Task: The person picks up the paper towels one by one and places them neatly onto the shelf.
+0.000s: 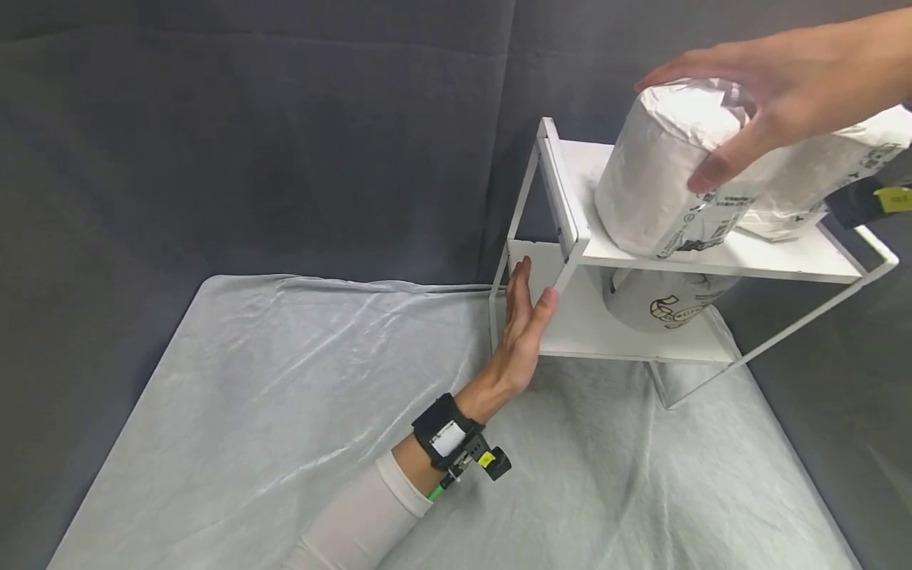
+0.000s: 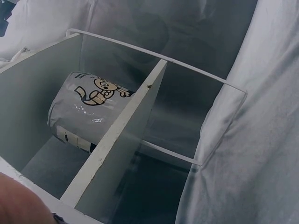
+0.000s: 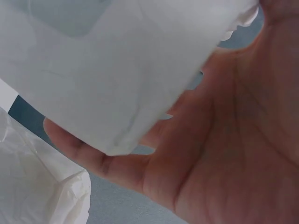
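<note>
A white two-tier shelf rack point(image 1: 580, 170) stands at the right in the head view. My right hand point(image 1: 791, 87) grips a white plastic-wrapped roll point(image 1: 648, 178) from above, thumb on its front and fingers over its far side. That roll is at the left part of the top tier; whether its base touches the board is hard to tell. In the right wrist view, the fingers point(image 3: 112, 165) curl around the wrapped roll point(image 3: 107, 84). My left hand point(image 1: 518, 332) rests on the rack's left side frame, its fingers straight.
Beside the held roll, a second wrapped roll point(image 1: 805, 178) sits on the top tier. On the lower tier lies another wrapped roll point(image 2: 93, 109) with a cartoon print. A grey cloth point(image 1: 321, 380) covers the table, and dark curtains point(image 1: 249, 142) hang behind.
</note>
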